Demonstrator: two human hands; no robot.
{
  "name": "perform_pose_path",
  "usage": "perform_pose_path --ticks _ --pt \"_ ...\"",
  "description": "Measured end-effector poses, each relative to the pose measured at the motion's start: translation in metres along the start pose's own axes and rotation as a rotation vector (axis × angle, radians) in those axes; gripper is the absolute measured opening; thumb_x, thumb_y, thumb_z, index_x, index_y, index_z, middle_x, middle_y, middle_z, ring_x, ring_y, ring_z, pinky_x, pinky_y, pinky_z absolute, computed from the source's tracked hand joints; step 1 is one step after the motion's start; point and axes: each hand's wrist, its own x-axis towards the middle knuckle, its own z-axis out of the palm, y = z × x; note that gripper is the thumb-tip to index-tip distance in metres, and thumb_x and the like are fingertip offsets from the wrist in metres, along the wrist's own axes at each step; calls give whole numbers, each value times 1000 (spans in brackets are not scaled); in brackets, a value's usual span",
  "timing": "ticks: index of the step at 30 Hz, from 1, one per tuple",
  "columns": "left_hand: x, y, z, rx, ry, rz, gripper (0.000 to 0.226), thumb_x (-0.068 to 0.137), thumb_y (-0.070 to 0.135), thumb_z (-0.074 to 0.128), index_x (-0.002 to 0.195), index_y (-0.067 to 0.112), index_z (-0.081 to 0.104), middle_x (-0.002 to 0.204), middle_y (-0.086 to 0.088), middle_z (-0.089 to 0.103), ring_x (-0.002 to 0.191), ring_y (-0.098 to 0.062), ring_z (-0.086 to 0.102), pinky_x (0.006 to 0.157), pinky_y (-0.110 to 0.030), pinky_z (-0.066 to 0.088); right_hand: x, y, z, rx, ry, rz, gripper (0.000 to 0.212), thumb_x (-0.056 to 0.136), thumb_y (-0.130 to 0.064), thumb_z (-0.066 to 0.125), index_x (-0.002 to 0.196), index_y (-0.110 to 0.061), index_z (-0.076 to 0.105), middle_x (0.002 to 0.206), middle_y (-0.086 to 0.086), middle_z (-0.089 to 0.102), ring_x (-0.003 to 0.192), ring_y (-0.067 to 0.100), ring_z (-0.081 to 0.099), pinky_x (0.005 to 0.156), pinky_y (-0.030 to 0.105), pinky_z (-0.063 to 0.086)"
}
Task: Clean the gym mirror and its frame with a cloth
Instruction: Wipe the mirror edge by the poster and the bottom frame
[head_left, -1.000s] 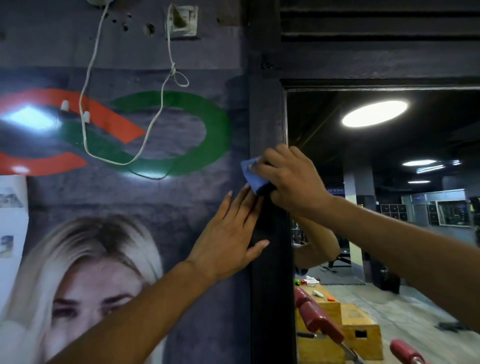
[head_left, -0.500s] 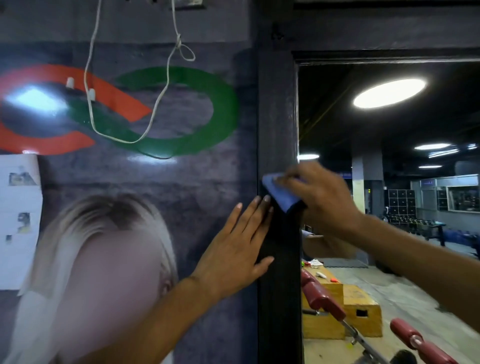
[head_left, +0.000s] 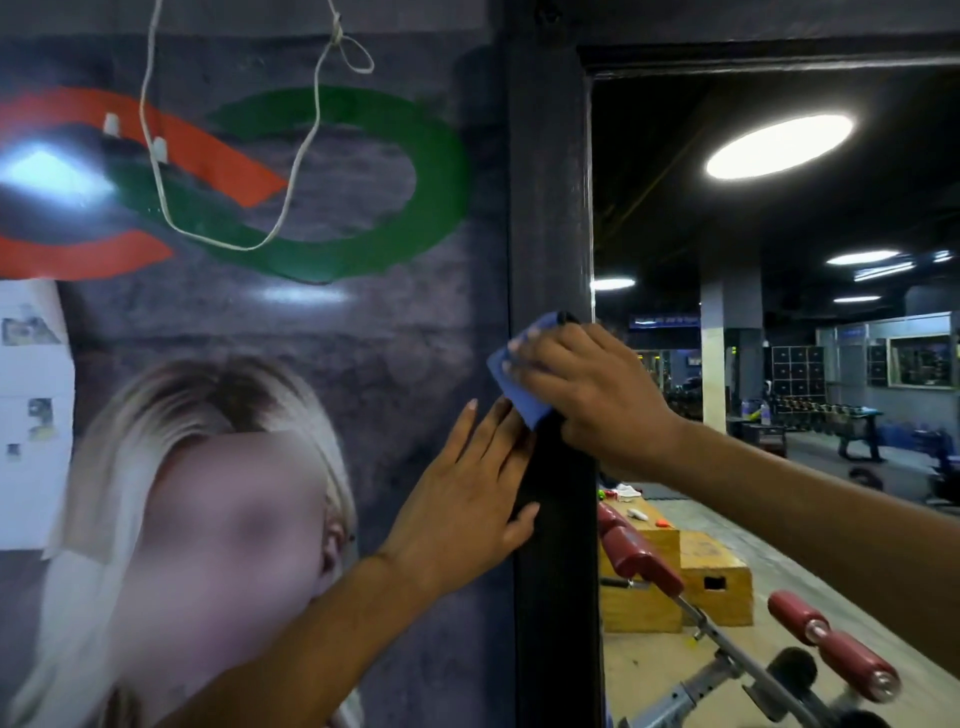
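The black mirror frame (head_left: 550, 208) runs up the middle of the view, with the mirror (head_left: 779, 364) to its right reflecting the gym. My right hand (head_left: 587, 395) grips a blue cloth (head_left: 514, 384) and presses it onto the frame's left post at mid height. The cloth wraps over the post's left edge, and most of it is hidden under my fingers. My left hand (head_left: 467, 493) lies flat with fingers spread on the wall poster just left of the post, its fingertips right below the cloth and its thumb on the frame.
A wall poster (head_left: 260, 364) with a red and green logo fills the left side. A white cord (head_left: 291, 171) hangs in a loop across it. White paper sheets (head_left: 31, 415) sit at the far left. The mirror reflects red roller pads (head_left: 639, 556), wooden boxes (head_left: 717, 582) and ceiling lights.
My right hand has slid the cloth down the frame post, and the view has tilted down with it. My left hand stays flat on the poster.
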Motion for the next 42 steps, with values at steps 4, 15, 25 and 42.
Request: perform_pose_path --ticks 4,15,25,42 --pt "-16 9 5 25 -24 11 91 102 53 47 168 1 13 177 -21 6 165 -32 5 132 -54 19 4 35 -10 -50 82 45 48 81 -10 83 128 -6 69 129 17 68 116 38 64 93 52 52" --pt "-31 34 12 -66 -27 -47 87 102 50 46 168 2 16 177 -20 4 165 -32 3 131 -53 24 -73 -45 8 314 190 505 39 89 -13 71 128 -12 67 116 7 62 104 23 59 79 42 57" --pt "-46 53 15 -108 -72 -84 90 103 49 47 169 2 9 178 -18 -4 165 -31 -2 133 -53 18 -12 -8 6 110 206 535 52 81 -12 83 128 -13 61 122 8 48 109 28 52 73 42 56" --pt "-109 89 29 -176 -163 -55 90 99 42 58 168 2 16 178 -15 3 165 -29 3 129 -52 15 -19 -45 20 59 67 227 42 75 -14 60 115 -7 72 105 14 64 97 32 46 75 43 39"
